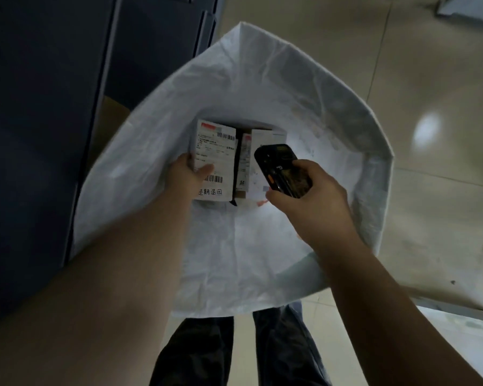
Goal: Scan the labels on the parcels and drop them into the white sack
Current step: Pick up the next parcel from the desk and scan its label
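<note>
Fingers (pixel 204 171) on parcel (pixel 215 160) label, handwritten "退回" legible.

This looks like a parcel sorting or pickup station: a big white sack (pixel 262 246) stands open on a glossy tiled floor (pixel 444 79), labelled parcels (pixel 215 151) lie inside, and dark blue lockers (pixel 53 107) stand beside.

**Parcels over the open sack**

The sack (pixel 262 260) stands open on the floor (pixel 444 190), cabinets (pixel 39 135) to its left. Above its mouth, the left hand (pixel 187 174) holds a parcel (pixel 215 160); a second parcel (pixel 258 162) lies just right of it, partly behind the scanner (pixel 283 169) in the right hand (pixel 310 201).
</note>
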